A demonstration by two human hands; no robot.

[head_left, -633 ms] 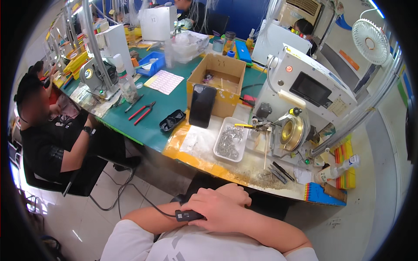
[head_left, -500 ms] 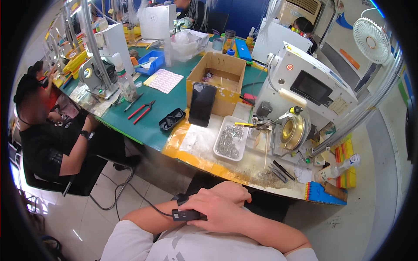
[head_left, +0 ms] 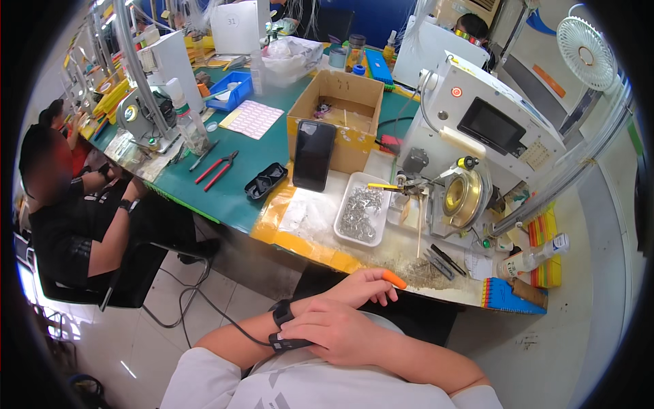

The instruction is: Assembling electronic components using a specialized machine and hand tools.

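My left hand (head_left: 354, 290) reaches across my front toward the table edge, holding nothing. Its index finger is stretched out with an orange finger cot (head_left: 394, 279) on the tip, and the other fingers hang loosely bent. A black wrist strap (head_left: 282, 313) circles my left wrist. On the forearm behind it sits a small black cabled box (head_left: 286, 343). My right hand (head_left: 340, 332) lies over the left wrist, its fingers closed over this box and the forearm. Beyond my hands, a white tray (head_left: 338, 228) of small metal pieces stands on the table.
A phone (head_left: 313, 155) leans upright against an open cardboard box (head_left: 354, 151). To the right stand a machine with a screen (head_left: 492, 126) and a brass-coloured spool (head_left: 462, 198). Red-handled pliers (head_left: 216, 172) and a black tray (head_left: 266, 181) lie left. A seated person (head_left: 75, 225) is at far left.
My left hand has stretched forward and right, bringing the orange-capped finger and wrist strap into sight. My right hand stays on the forearm box, its fingers shifted slightly. The view has tilted slightly.
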